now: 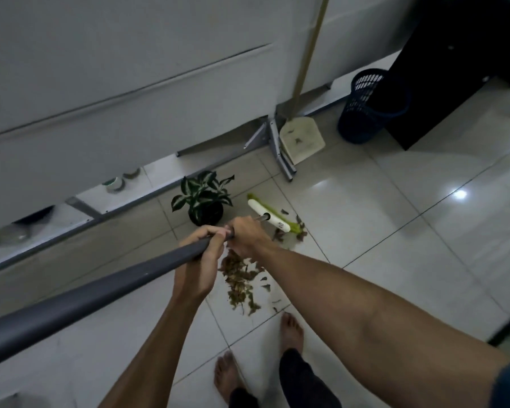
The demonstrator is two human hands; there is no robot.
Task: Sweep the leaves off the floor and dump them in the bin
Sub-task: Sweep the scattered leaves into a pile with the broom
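Note:
Both hands grip a grey broom handle (100,293) that runs from the lower left toward the middle of the floor. My left hand (200,260) holds it nearer to me; my right hand (248,234) holds it just beyond, close to the head. The white broom head with green bristles (270,214) rests on the tiles among a few leaves. A pile of dry brown leaves (240,282) lies under my hands. A dark blue mesh bin (362,107) stands at the upper right. A cream dustpan (302,136) leans on the wall.
A small potted plant (202,198) stands just left of the broom head. A white partition with metal feet (280,148) runs along the far side. A black cabinet (454,63) stands beside the bin. My bare feet (290,331) are just behind the leaf pile.

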